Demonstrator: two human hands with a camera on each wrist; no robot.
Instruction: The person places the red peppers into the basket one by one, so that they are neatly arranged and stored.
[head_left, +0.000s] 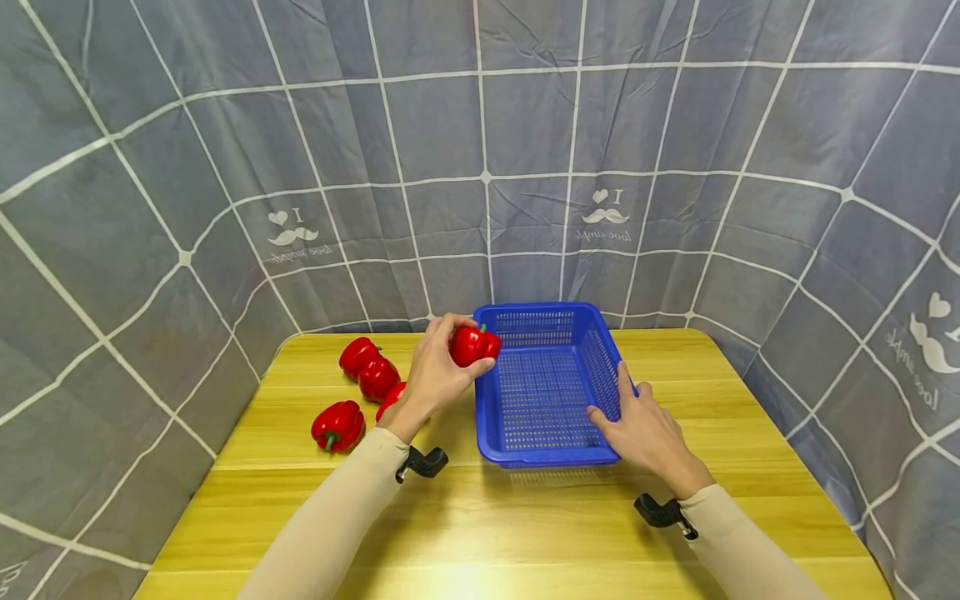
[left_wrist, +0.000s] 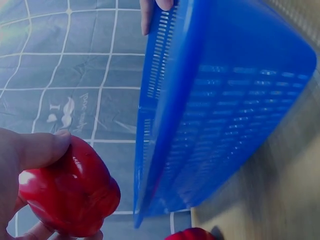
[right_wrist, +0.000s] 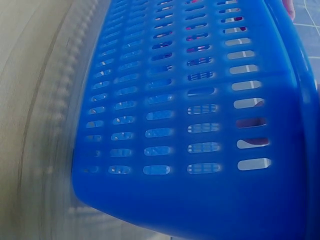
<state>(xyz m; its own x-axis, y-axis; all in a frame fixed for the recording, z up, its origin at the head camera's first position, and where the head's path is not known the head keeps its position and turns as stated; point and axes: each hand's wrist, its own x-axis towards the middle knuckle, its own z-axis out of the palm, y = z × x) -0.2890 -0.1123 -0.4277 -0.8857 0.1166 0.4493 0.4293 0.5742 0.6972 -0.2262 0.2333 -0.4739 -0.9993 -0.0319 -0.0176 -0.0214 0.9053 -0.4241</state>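
Observation:
My left hand [head_left: 438, 367] holds a shiny red bell pepper [head_left: 468, 345] with a green stem, fingers and thumb around it. In the head view the pepper overlaps the left rim of a blue perforated plastic basket [head_left: 491, 454]; the left wrist view shows it [left_wrist: 75, 190] beside the basket's outer wall [left_wrist: 230, 120]. On the basket's right rim rests my right hand [head_left: 645, 429], index finger extended and thumb reaching over the inside. Skin shows through the slots of the basket wall [right_wrist: 210, 85] in the right wrist view, where most of that hand is hidden.
Left of the basket, several more red peppers lie on the yellow wooden table [head_left: 517, 533], among them one nearer the front [head_left: 339, 426]. Another pepper [head_left: 391, 398] is partly hidden behind my left wrist. A grey checked curtain [head_left: 525, 217] surrounds the table's back and sides.

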